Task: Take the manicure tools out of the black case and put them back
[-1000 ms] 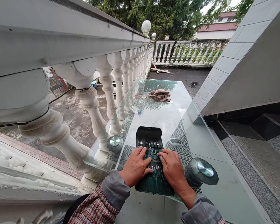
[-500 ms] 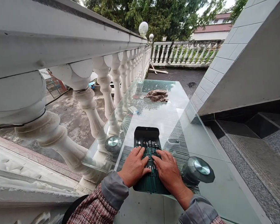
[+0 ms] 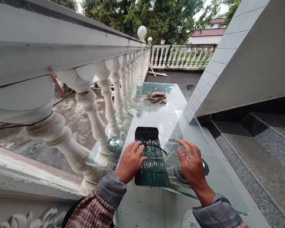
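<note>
An open dark green tool case (image 3: 151,156) lies flat on a glass table (image 3: 171,117). It holds small scissors and several slim metal tools in two rows. My left hand (image 3: 129,161) rests on the case's left edge, fingers stretched out flat. My right hand (image 3: 192,164) hovers to the right of the case, fingers spread, holding nothing. It is over a round metal table fitting (image 3: 205,166) and close to a small grey object (image 3: 173,140) on the glass.
A white stone balustrade (image 3: 90,101) runs along the table's left side. Another round metal fitting (image 3: 114,144) sits at the near left corner. A crumpled brown cloth (image 3: 156,97) lies at the far end. A tiled wall and dark steps (image 3: 251,126) stand on the right.
My right hand has lifted off the case and moved right, over the round fitting. My left hand has slid to the case's left edge. The tools are now uncovered.
</note>
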The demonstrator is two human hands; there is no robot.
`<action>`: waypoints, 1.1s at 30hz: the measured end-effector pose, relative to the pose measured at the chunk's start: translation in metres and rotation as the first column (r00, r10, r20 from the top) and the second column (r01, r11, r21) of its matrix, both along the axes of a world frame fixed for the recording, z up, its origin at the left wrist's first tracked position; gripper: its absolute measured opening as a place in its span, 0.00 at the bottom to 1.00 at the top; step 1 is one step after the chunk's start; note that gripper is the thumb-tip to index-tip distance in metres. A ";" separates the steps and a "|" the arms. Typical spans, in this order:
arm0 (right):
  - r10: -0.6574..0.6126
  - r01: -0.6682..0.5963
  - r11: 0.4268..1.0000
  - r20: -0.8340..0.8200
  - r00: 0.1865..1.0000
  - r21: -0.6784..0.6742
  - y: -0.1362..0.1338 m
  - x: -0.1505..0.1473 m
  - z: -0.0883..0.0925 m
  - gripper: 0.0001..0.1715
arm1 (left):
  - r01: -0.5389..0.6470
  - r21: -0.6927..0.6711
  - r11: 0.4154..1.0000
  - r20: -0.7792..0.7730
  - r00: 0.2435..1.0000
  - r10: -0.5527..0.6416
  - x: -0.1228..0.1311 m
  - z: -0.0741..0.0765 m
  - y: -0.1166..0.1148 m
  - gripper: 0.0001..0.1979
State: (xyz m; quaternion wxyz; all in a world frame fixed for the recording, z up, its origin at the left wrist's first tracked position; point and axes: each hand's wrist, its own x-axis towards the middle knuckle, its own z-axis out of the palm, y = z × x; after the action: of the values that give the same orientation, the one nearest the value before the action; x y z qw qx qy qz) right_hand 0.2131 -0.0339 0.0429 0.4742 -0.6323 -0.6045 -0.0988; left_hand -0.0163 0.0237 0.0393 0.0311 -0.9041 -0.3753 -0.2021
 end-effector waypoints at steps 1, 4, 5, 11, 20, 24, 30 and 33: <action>-0.018 0.018 1.000 -0.013 1.000 0.023 -0.005 0.003 0.005 0.18 | -0.006 0.011 1.000 0.056 0.998 0.005 -0.003 0.004 -0.002 0.18; -0.065 0.068 0.994 -0.036 0.997 0.084 -0.024 0.013 0.015 0.19 | -0.022 0.034 0.999 0.253 0.967 0.013 -0.014 0.013 -0.011 0.16; -0.080 0.084 0.992 -0.048 0.996 0.095 -0.032 0.016 0.015 0.19 | -0.025 0.037 0.999 0.311 0.950 0.012 -0.018 0.015 -0.016 0.16; -0.161 0.172 0.984 -0.185 0.970 0.047 -0.084 0.023 -0.009 0.21 | -0.001 0.015 1.000 0.397 0.918 -0.005 -0.034 0.001 -0.057 0.16; -0.123 0.124 0.988 -0.017 0.992 0.089 -0.170 0.002 -0.062 0.16 | 0.028 0.009 1.000 0.418 0.908 -0.029 -0.045 -0.024 -0.106 0.15; -0.144 0.140 0.982 0.020 0.989 0.125 -0.203 -0.001 -0.055 0.15 | 0.043 -0.011 0.999 0.438 0.899 -0.034 -0.047 -0.033 -0.122 0.15; -0.082 0.066 0.983 0.088 0.993 0.172 -0.216 -0.012 -0.001 0.15 | 0.039 -0.043 0.998 0.475 0.880 -0.014 -0.051 -0.038 -0.137 0.16; -0.002 -0.038 0.975 0.179 0.984 0.219 -0.199 -0.012 0.034 0.16 | 0.030 -0.074 0.997 0.490 0.872 0.010 -0.057 -0.041 -0.142 0.16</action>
State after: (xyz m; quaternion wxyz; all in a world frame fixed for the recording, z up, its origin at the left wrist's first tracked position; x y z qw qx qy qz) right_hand 0.2014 -0.2325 0.0772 0.4866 -0.5586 -0.6355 -0.2177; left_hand -0.0733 -0.1182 -0.0018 -0.1017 -0.8258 -0.3741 -0.4097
